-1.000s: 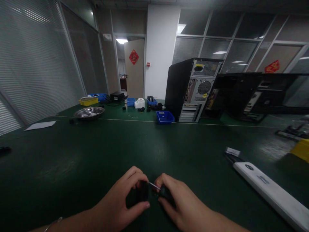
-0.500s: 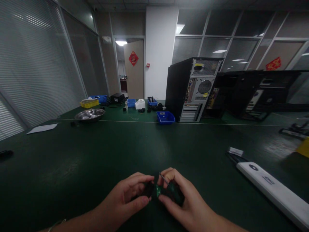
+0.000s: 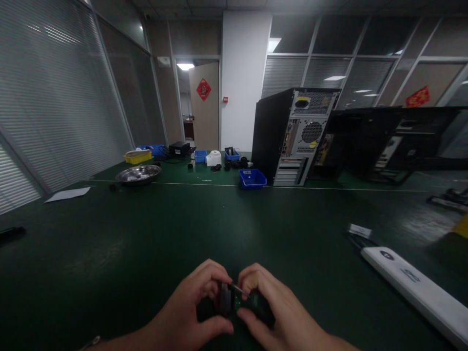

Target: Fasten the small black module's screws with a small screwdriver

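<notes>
Close to the near edge of the table, my left hand (image 3: 199, 302) is closed around a small dark block-like part (image 3: 224, 298) with a greyish face; its exact kind is too dim to make out. My right hand (image 3: 276, 302) grips a screwdriver (image 3: 260, 308) by its dark handle, and the thin metal shaft slants up and left toward the left fingertips. Between the right thumb and fingers shows a small green piece (image 3: 237, 301), like a circuit board, next to the dark part. Fingers hide much of both pieces, and whether they touch I cannot tell.
A white power strip-like bar (image 3: 413, 282) lies at the right. Behind stand a black computer tower (image 3: 272, 139), a blue bin (image 3: 252, 179), a metal tray (image 3: 126, 178) and a yellow basket (image 3: 138, 157). A paper sheet (image 3: 68, 194) lies at the left.
The screwdriver's shaft has tipped lower and now points at the dark part. My left hand has turned that part more upright, with its fingers arched over it.
</notes>
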A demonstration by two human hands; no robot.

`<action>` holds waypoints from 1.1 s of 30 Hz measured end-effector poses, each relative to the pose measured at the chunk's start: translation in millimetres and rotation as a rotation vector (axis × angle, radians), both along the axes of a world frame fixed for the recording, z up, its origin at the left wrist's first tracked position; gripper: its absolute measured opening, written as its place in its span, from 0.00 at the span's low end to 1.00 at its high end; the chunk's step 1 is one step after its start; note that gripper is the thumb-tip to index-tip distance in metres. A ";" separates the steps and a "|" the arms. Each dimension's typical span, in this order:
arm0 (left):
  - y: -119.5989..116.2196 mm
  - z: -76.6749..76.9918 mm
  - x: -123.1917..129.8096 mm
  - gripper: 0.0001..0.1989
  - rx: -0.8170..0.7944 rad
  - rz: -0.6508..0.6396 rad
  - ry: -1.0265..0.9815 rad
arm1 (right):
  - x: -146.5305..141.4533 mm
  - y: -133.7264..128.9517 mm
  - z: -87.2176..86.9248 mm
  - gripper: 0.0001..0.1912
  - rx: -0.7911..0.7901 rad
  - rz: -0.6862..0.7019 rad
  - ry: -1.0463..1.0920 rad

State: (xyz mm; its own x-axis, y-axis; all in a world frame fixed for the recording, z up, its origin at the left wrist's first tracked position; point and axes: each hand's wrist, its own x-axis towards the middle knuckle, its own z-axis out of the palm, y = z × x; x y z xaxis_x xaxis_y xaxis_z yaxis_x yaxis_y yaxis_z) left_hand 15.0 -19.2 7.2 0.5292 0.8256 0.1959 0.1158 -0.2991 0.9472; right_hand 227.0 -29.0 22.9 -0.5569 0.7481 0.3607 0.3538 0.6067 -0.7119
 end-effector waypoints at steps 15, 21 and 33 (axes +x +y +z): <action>3.8 1.6 4.4 0.24 -0.404 -0.097 -0.206 | -0.2 -1.3 -5.9 0.12 -0.094 -0.064 0.175; 9.3 1.8 5.1 0.21 -0.521 -0.106 -0.378 | 5.3 3.3 0.7 0.10 -0.094 -0.063 0.183; 12.1 6.9 -0.8 0.20 -0.464 0.065 -0.297 | 17.5 4.8 27.2 0.14 -0.194 0.134 -0.263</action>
